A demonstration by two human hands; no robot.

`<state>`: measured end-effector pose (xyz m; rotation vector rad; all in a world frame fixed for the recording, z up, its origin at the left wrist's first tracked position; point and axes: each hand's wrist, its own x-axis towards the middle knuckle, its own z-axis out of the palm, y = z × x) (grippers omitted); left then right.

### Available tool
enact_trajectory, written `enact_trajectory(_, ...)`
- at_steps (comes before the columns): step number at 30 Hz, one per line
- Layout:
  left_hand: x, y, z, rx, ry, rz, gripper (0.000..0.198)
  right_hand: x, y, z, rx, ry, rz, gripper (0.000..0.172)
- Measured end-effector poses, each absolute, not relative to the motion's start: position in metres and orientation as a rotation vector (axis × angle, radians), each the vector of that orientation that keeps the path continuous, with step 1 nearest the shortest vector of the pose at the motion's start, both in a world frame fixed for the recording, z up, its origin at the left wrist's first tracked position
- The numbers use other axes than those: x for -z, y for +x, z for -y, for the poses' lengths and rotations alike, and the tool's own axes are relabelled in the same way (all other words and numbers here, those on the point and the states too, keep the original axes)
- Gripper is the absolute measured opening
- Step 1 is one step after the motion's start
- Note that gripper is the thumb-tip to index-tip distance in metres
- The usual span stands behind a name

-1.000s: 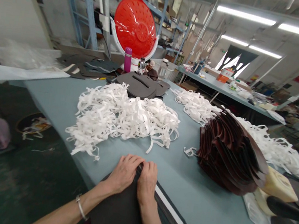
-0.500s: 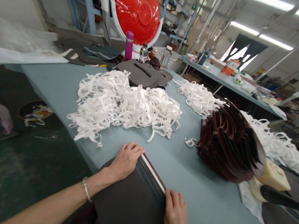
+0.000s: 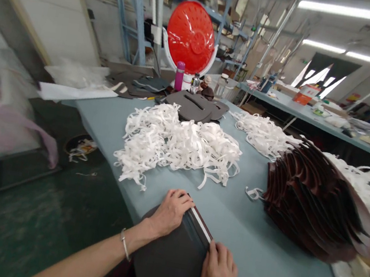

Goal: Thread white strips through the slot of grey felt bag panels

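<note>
A dark grey sheet-like panel [image 3: 164, 266] lies at the near table edge, slanting towards me. Along its right edge runs a narrow white strip [image 3: 202, 225] beside a dark brown border. My left hand [image 3: 170, 213] is closed over the far corner of the panel, its fingers curled at the end of the strip. My right hand [image 3: 220, 275] grips the same edge nearer to me, fingertips pressed on the strip. A bit of white shows again below that hand. The fingers hide the panel's edge where they hold it.
A heap of white ribbon strips [image 3: 183, 147] lies ahead, with more ribbon [image 3: 266, 135] behind. To the right stands a stack of dark brown curved pieces [image 3: 315, 201]. Grey cut pieces [image 3: 190, 105], a purple bottle [image 3: 179, 77] and a red round heater [image 3: 191, 36] are at the back.
The view has turned left, so things sit further right in it. My right hand has slid a little along the strip towards my left hand, which keeps its hold on the corner.
</note>
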<state>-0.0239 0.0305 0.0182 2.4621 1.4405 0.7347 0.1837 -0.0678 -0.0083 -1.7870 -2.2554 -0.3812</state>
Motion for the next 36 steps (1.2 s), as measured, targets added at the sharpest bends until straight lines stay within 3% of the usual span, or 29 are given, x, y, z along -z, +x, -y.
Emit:
enact_trajectory(7,-0.034,-0.050,-0.006,-1.011,2.262,-1.578,0.037,0.012,0.205,0.047,0.345,-1.737,2.193,0.017)
enact_trajectory(14,-0.039,-0.129,0.018,-1.445,1.907,-2.279,0.035,-0.047,0.063,-0.005,-0.355,-1.315,2.190,0.018)
enact_trajectory(17,-0.035,-0.146,0.014,-1.418,1.954,-2.316,0.041,-0.055,-0.002,-0.028,-0.510,-1.220,2.180,0.018)
enact_trajectory(20,-0.027,-0.152,0.006,-1.162,2.131,-2.325,0.041,-0.049,-0.031,-0.042,-0.624,-1.206,2.134,0.014)
enact_trajectory(24,-0.016,-0.164,-0.014,-0.947,2.243,-2.306,0.030,-0.047,-0.006,-0.027,-0.760,-1.205,2.086,0.018)
enact_trajectory(30,-0.016,-0.181,-0.047,-0.974,1.998,-2.388,0.032,-0.066,0.104,0.023,-1.310,-1.214,1.635,0.022)
enact_trajectory(36,-0.052,-0.129,-0.031,-1.232,2.003,-2.319,0.043,-0.046,0.159,0.051,-1.397,-1.562,1.388,0.030)
